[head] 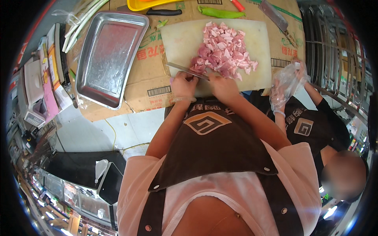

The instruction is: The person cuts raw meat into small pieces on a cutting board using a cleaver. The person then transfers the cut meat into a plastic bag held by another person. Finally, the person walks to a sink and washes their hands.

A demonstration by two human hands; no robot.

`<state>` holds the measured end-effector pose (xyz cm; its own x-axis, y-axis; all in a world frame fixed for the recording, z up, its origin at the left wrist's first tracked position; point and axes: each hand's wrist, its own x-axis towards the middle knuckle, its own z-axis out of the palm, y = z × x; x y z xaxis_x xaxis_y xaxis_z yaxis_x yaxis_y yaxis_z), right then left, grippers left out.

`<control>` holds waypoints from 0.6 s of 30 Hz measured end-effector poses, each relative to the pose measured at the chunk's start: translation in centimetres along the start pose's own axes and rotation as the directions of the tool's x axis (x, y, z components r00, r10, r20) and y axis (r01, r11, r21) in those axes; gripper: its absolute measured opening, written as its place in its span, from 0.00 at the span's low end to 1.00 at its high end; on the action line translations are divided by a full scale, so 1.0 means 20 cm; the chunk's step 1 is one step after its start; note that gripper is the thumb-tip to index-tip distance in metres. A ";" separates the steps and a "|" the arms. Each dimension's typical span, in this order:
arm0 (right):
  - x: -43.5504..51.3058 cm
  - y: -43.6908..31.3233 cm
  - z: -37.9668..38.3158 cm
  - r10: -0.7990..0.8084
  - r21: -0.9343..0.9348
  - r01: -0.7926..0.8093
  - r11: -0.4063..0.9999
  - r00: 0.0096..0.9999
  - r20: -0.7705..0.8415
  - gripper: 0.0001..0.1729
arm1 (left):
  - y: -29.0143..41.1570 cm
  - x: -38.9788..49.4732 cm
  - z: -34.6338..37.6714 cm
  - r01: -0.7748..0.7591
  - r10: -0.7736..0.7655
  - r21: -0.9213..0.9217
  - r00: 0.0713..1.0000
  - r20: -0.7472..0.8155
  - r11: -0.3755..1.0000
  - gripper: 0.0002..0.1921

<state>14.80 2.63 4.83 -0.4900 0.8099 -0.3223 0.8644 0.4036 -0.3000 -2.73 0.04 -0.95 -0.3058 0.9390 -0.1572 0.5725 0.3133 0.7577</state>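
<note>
A pale plastic cutting board (183, 41) lies in front of me with a heap of chopped raw meat (224, 50), pink with lighter, fatty-looking pieces. My right hand (223, 88) grips a knife (189, 70) at the board's near edge. Its blade points left and slightly away from me, just in front of the meat's near-left end. Close behind the blade, my left hand (183, 85) rests at the near-left part of the board with curled fingers. Whether it pinches a piece of meat is hidden by the fingers and the blade.
Cardboard (144, 73) covers the table. A steel tray (113, 59) sits left of the board. Beyond are a black-handled knife (164, 12), a green pepper (221, 12), a cleaver (274, 16) and scallions (82, 26). At right, another person's hands hold clear plastic (285, 82).
</note>
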 end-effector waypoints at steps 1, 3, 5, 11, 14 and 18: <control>0.04 -0.02 0.01 -0.015 -0.012 0.015 1.000 0.999 -0.038 0.09 | 0.00 0.00 0.00 0.014 -0.014 0.005 1.000 0.003 1.000 0.10; 0.04 -0.04 -0.02 -0.019 -0.006 0.019 1.000 0.997 -0.069 0.10 | 0.00 0.00 0.01 0.036 -0.036 0.006 0.999 0.007 0.999 0.10; -0.05 0.00 -0.09 0.015 0.014 -0.015 1.000 1.000 -0.021 0.10 | 0.01 -0.01 0.00 0.056 -0.057 -0.009 0.998 -0.002 0.998 0.12; -0.22 0.15 -0.16 0.064 0.058 -0.061 0.997 0.997 -0.053 0.11 | 0.04 -0.01 0.00 0.147 -0.141 -0.115 0.988 0.059 0.982 0.18; -0.17 0.15 -0.10 -0.001 0.057 0.002 0.998 1.000 -0.026 0.12 | 0.04 -0.01 0.01 0.143 -0.137 -0.163 0.989 0.048 0.976 0.18; -0.17 0.15 -0.07 0.045 -0.011 -0.045 0.999 0.999 0.014 0.13 | 0.03 -0.01 0.01 0.100 -0.097 -0.079 0.995 0.034 0.992 0.17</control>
<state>19.11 1.62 6.23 -0.4517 0.8216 -0.3478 0.8869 0.3711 -0.2753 -2.12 0.11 -0.61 -0.3341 0.9083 -0.2518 0.4771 0.3933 0.7859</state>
